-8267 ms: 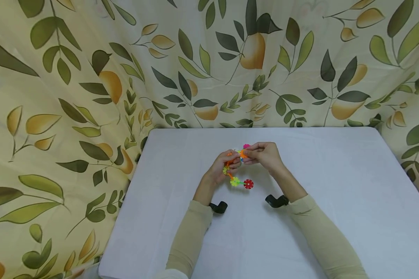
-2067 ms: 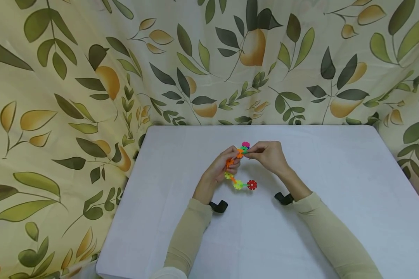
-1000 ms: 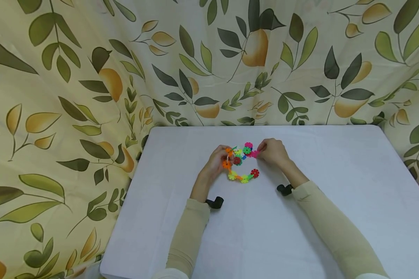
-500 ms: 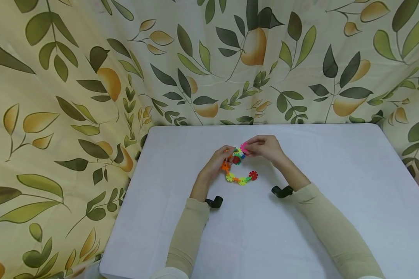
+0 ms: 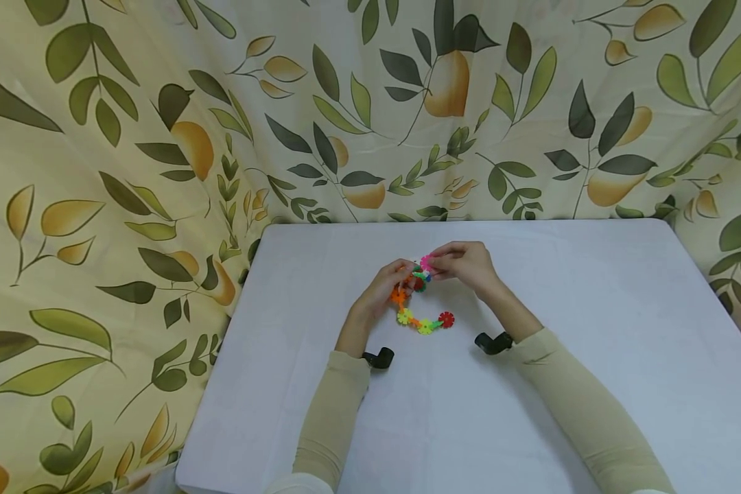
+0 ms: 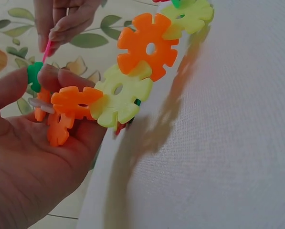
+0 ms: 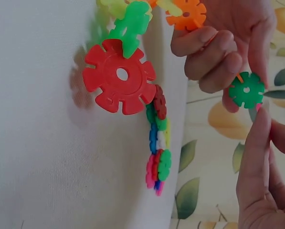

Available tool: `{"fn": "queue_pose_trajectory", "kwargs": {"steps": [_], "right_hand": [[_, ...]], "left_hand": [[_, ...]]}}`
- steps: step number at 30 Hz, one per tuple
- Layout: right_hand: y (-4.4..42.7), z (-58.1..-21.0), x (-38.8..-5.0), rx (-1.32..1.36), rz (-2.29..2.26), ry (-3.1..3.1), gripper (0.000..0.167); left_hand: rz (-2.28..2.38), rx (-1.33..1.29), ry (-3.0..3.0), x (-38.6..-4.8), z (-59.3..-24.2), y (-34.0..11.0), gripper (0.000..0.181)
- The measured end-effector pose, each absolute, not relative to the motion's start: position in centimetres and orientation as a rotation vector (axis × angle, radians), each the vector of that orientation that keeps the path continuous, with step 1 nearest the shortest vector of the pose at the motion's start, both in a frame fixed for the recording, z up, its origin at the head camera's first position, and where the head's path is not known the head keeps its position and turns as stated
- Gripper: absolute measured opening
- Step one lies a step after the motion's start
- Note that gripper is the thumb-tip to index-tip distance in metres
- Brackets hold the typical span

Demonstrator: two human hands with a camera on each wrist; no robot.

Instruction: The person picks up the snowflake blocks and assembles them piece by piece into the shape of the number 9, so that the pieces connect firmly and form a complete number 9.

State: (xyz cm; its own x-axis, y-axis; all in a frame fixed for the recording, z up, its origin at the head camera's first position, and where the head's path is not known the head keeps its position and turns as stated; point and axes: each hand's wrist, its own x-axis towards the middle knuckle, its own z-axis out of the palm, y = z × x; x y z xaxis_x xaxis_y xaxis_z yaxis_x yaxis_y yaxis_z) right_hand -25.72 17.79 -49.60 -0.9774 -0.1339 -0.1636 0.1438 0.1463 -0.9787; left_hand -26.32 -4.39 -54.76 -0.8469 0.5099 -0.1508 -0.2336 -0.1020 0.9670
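Note:
My left hand [image 5: 379,295] holds a curved chain of notched plastic snowflake discs, its thumb and forefinger pinching a green disc [image 6: 35,77] at one end. Orange discs [image 6: 147,45] and yellow discs [image 6: 123,93] follow along the chain, and a red disc [image 7: 117,81] ends it, hanging over the table. Between thumb and finger, my right hand [image 5: 468,264] pinches a pink disc [image 5: 425,262]. Seen edge-on in the left wrist view, the pink disc [image 6: 47,51] meets the green disc's rim; whether their slots are joined I cannot tell.
Beyond the chain, several loose discs [image 7: 154,138] in mixed colours lie close together on the white table [image 5: 531,412]. A leaf-patterned curtain [image 5: 370,103] hangs behind the table's far edge. Black wrist cameras [image 5: 494,342] jut from both wrists.
The right hand worked at the chain with a green disc, then pinched a pink disc by the loose ones and brought it left to the chain's upper end. The left hand keeps its hold.

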Motion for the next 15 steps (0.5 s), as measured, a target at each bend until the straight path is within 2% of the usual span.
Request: {"fn": "queue_pose_trajectory", "kwargs": {"steps": [8, 15], "right_hand": [[17.72, -49.68, -25.67, 0.033, -1.934, 2.181, 0.030], [17.62, -49.45, -25.56, -0.017, -1.959, 2.160, 0.025]], "left_hand": [[1.964, 0.347, 1.678, -26.26, -54.70, -4.30, 0.025], [1.972, 0.400, 1.646, -26.26, -54.90, -4.24, 0.018]]}}
